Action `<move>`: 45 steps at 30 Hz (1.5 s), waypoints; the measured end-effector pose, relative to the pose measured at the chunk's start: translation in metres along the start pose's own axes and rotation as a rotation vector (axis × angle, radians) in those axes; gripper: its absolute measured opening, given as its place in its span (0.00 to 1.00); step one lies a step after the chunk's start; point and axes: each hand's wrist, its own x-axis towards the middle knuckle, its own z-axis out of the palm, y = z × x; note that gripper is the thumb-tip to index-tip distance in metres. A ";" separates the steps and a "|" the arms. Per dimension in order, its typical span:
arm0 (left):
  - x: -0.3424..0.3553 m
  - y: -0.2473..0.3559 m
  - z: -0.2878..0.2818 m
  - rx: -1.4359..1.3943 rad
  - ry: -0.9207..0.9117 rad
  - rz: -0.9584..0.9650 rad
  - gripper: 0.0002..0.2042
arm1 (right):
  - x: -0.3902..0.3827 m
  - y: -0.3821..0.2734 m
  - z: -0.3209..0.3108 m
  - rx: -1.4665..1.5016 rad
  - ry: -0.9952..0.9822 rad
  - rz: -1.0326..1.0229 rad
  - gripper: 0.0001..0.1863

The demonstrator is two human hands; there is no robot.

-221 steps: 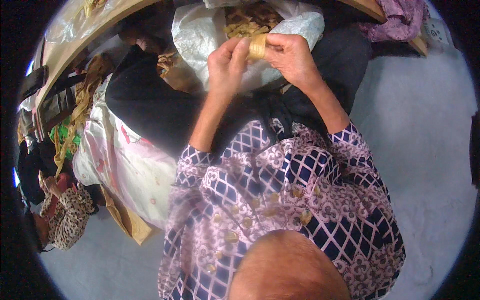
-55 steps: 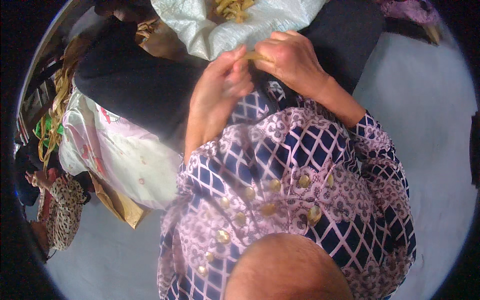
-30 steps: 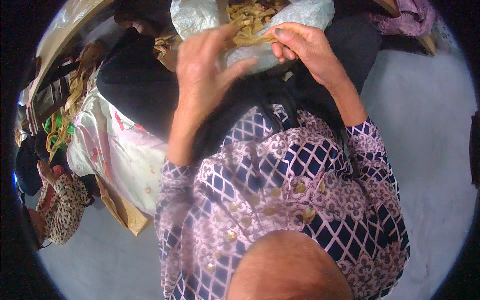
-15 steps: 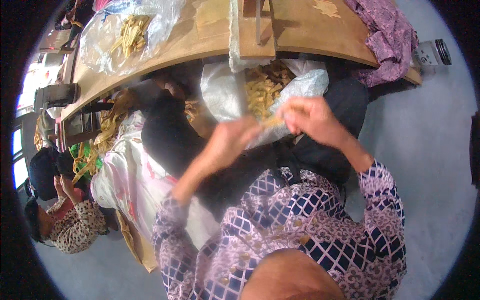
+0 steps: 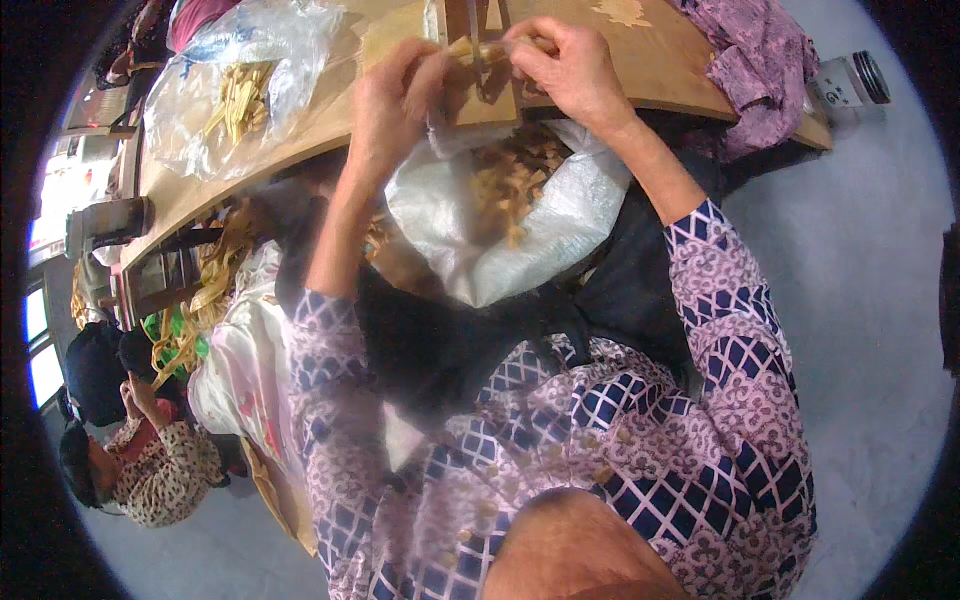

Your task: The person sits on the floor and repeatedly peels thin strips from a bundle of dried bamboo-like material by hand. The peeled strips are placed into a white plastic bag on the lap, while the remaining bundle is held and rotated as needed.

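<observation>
Above the white bag point(image 5: 520, 240) of tan strips, the left hand point(image 5: 395, 95) and right hand point(image 5: 565, 70) each grip closed on 1 tan strip point(image 5: 478, 50) against the table point(image 5: 330, 130).

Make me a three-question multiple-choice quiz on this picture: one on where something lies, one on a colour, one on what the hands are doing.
1. Where is the white sack of pale strips?
A. on the person's lap
B. on the floor at right
C. on the table

2. What colour is the crumpled cloth on the table's right end?
A. green
B. purple
C. yellow

3. How are the hands?
A. hanging idle
B. both raised to the table edge, pinching a pale strip
C. folded together

Answers: 1 A, it sits below the wooden table. 2 B, plainly purple. 3 B, left hand and right hand meet at the strip.
</observation>
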 end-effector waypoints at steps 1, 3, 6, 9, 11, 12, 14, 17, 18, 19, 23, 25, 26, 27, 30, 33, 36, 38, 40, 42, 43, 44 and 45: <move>-0.004 -0.003 0.002 -0.096 0.015 -0.079 0.09 | -0.006 0.006 -0.001 -0.033 0.062 0.009 0.09; -0.020 -0.002 0.004 -0.280 0.052 -0.249 0.10 | -0.020 0.001 -0.014 0.079 0.027 0.148 0.10; -0.043 0.026 -0.002 -0.442 -0.026 -0.328 0.14 | -0.042 -0.013 -0.009 0.341 -0.002 0.236 0.14; -0.062 0.052 0.018 -0.555 -0.061 -0.313 0.16 | -0.067 -0.027 0.007 0.537 -0.091 0.334 0.19; -0.063 0.055 0.025 -0.258 -0.108 -0.217 0.19 | -0.072 -0.032 0.024 0.186 -0.012 0.161 0.17; -0.064 0.055 0.033 -0.255 -0.045 -0.142 0.19 | -0.077 -0.041 0.025 0.261 -0.036 0.224 0.15; -0.059 0.062 0.028 -0.221 -0.139 -0.230 0.19 | -0.074 -0.030 0.023 0.276 -0.037 0.190 0.15; -0.055 0.051 0.024 -0.420 -0.066 -0.277 0.14 | -0.067 -0.031 0.022 0.409 -0.019 0.192 0.15; -0.053 0.049 0.021 -0.497 -0.011 -0.273 0.11 | -0.060 -0.030 0.020 0.465 -0.016 0.203 0.16; -0.052 0.049 0.018 -0.579 0.041 -0.271 0.08 | -0.056 -0.029 0.018 0.518 -0.008 0.217 0.17; -0.034 0.046 0.016 -0.612 0.135 -0.213 0.03 | -0.040 -0.033 0.020 0.643 0.097 0.264 0.10; -0.024 0.043 0.015 -0.602 0.147 -0.194 0.04 | -0.032 -0.030 0.018 0.655 0.131 0.247 0.11; -0.020 0.042 0.015 -0.588 0.152 -0.184 0.04 | -0.029 -0.031 0.021 0.646 0.186 0.228 0.11; -0.016 0.040 0.014 -0.575 0.158 -0.173 0.04 | -0.026 -0.032 0.023 0.637 0.241 0.209 0.12; -0.011 0.033 0.012 -0.491 0.148 -0.160 0.06 | -0.021 -0.033 0.022 0.603 0.231 0.233 0.13; -0.006 0.027 0.013 -0.452 0.172 -0.150 0.06 | -0.017 -0.030 0.025 0.608 0.262 0.190 0.13; -0.001 0.015 0.017 -0.438 0.195 -0.134 0.05 | -0.011 -0.022 0.031 0.653 0.302 0.185 0.13; 0.002 0.004 0.025 -0.406 0.230 -0.095 0.05 | -0.005 -0.004 0.034 0.545 0.321 0.159 0.11; 0.004 -0.001 0.033 -0.370 0.292 -0.015 0.05 | -0.004 0.003 0.036 0.444 0.343 0.133 0.10; -0.001 0.009 0.036 -0.379 0.328 -0.108 0.05 | -0.004 0.001 0.037 0.353 0.369 0.107 0.10; -0.005 0.014 0.035 -0.382 0.349 -0.157 0.05 | -0.005 0.003 0.037 0.386 0.346 0.134 0.10; -0.005 0.009 0.033 -0.373 0.349 -0.107 0.04 | -0.007 0.006 0.037 0.418 0.323 0.161 0.10; -0.006 0.009 0.035 -0.373 0.360 -0.099 0.04 | -0.008 0.007 0.036 0.450 0.300 0.186 0.10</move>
